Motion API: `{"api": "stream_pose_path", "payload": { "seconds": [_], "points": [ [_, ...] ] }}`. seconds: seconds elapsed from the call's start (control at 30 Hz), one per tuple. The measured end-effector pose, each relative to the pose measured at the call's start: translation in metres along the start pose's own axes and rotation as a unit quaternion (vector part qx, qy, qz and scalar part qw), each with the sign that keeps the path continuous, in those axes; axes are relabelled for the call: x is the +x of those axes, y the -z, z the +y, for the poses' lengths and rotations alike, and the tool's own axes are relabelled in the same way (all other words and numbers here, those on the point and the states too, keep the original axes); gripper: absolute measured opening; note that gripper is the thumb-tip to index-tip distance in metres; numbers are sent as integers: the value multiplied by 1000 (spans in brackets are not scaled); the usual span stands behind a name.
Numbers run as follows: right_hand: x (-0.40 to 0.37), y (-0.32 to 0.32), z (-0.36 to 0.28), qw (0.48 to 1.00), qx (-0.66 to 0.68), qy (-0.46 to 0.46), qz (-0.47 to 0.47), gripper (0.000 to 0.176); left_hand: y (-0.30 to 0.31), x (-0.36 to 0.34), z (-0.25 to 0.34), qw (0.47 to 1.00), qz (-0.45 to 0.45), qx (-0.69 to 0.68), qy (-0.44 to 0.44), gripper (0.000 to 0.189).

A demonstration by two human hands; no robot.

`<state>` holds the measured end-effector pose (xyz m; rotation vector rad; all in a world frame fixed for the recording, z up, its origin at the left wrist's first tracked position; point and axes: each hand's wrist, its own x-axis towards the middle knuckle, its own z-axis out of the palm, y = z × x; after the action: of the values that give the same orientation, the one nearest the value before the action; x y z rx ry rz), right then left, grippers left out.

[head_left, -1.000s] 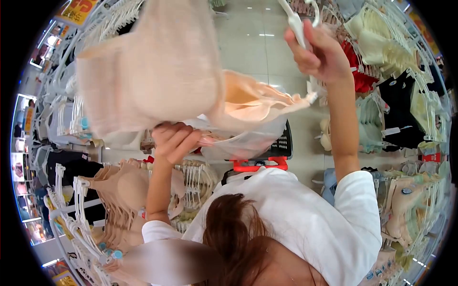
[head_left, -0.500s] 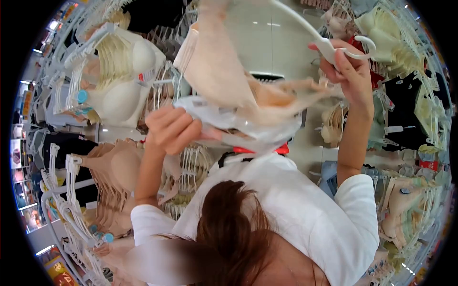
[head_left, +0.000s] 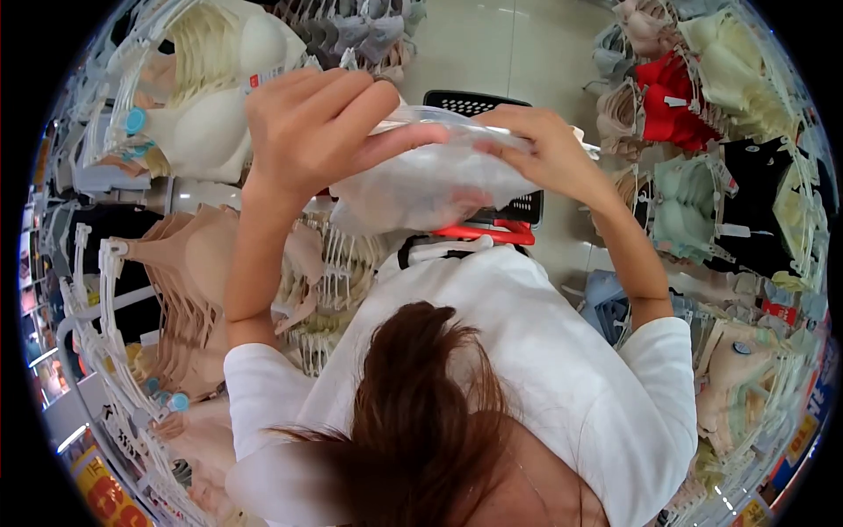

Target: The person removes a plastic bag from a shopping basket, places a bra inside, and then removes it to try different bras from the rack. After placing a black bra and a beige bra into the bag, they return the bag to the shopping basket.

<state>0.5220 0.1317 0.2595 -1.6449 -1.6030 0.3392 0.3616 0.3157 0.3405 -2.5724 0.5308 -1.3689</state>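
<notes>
A translucent plastic bag [head_left: 413,180] hangs between my two hands in front of my body. My left hand [head_left: 320,132] is closed on its left edge, the thumb stretched along the rim. My right hand [head_left: 553,158] is at the right side of the opening, with its fingers bent over the rim and partly behind the plastic. A small white piece [head_left: 587,145] sticks out behind my right hand; I cannot make out what it belongs to. The bag's contents are blurred by the plastic.
A shopping cart with a red handle [head_left: 492,233] and black basket [head_left: 527,209] stands behind the bag. Bra racks line both sides: white bras [head_left: 211,132] and beige bras [head_left: 189,263] at left, red bras [head_left: 672,101] and green bras [head_left: 685,206] at right. Pale floor tiles [head_left: 465,44] lie ahead.
The beige bra on a white hanger, held up by my right hand before, no longer shows above the bag. My right hand has come down and inward to the bag; my left hand has risen.
</notes>
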Motion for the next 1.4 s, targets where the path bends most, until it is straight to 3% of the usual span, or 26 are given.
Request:
{"api": "stream_pose_path", "payload": {
  "seconds": [0.07, 0.1, 0.13, 0.2, 0.23, 0.27, 0.33, 0.37, 0.43, 0.47, 0.53, 0.57, 0.6, 0.67, 0.73, 0.8, 0.83, 0.97, 1.03, 1.07, 1.13, 1.2, 1.23, 1.27, 1.33, 1.4],
  "points": [
    [-3, 5, 2, 992, 78, -99, 17, 31, 6, 0, 5, 981, -113, -101, 120, 41],
    [-5, 10, 4, 992, 102, -68, 38, 28, 10, -2, 8, 947, -186, -159, 207, 38],
    [-7, 14, 3, 992, 100, -68, 39, 28, 15, -5, 8, 948, -185, -160, 206, 38],
    [-8, 29, -2, 989, 127, -42, 55, 31, 21, -13, 3, 836, -452, -160, 268, 42],
    [-10, 41, -1, 993, 104, -45, 24, 34, 19, -18, -2, 796, -510, -162, 283, 48],
    [-11, 46, -1, 994, 98, -40, 30, 34, 14, -33, -5, 801, -505, -158, 278, 48],
    [-14, 51, -4, 980, 182, -48, 65, 35, -1, -60, -10, 824, -352, -390, 211, 45],
    [-16, 54, -8, 973, 201, -81, 81, 30, -3, -55, -9, 830, -347, -386, 203, 45],
    [-24, 59, -6, 974, 166, -126, 88, 28, -4, -39, -2, 733, -96, -625, 251, 42],
    [-27, 60, -5, 979, 127, -135, 88, 29, -7, -35, -2, 742, -86, -622, 237, 42],
    [-29, 60, -10, 991, 58, -73, 101, 25, -15, -31, -4, 627, 21, -728, 278, 39],
    [-31, 60, -10, 993, 29, -60, 98, 25, -18, -24, -1, 612, 60, -732, 293, 41],
    [-32, 60, -13, 994, 32, -58, 84, 26, -19, -14, 1, 617, 63, -731, 283, 41],
    [-37, 63, -17, 995, 35, -78, 58, 28, -19, 3, 3, 563, 56, -765, 308, 43],
    [-45, 62, -18, 991, 71, -114, 23, 30, -23, 6, -5, 580, 34, -766, 276, 44],
    [-47, 62, -27, 993, 86, -76, -10, 42, -20, 12, -8, 655, -85, -715, 230, 43],
    [-46, 69, -36, 987, 99, -115, -48, 50, -20, 19, -7, 674, -105, -704, 197, 37],
    [-52, 87, -40, 963, 160, -196, -95, 66, -19, 32, 1, 675, -138, -715, 119, 21],
    [-58, 97, -28, 971, 124, -205, -16, 61, -17, 36, 1, 681, -147, -711, 95, 19],
    [-55, 100, -27, 968, 162, -185, 59, 49, -15, 37, 1, 692, -150, -702, 71, 18],
    [-49, 121, -36, 975, 60, -171, 132, 28, -13, 38, 2, 678, -151, -715, 77, 14],
    [-47, 147, -42, 965, 59, -171, 189, 28, -9, 43, -1, 709, -147, -689, 33, 13],
    [-44, 148, -54, 934, 129, -152, 297, 27, -9, 43, 1, 709, -127, -693, 32, 12],
    [-50, 169, -61, 915, 127, -216, 317, 23, -8, 42, 3, 703, -133, -698, 34, 12],
    [-57, 194, -54, 887, 109, -130, 430, 32, -8, 44, 3, 711, -121, -693, 12, 12],
    [-50, 215, -67, 899, 156, -24, 408, 33, -10, 44, 3, 716, -122, -687, 10, 12]
  ]
}}
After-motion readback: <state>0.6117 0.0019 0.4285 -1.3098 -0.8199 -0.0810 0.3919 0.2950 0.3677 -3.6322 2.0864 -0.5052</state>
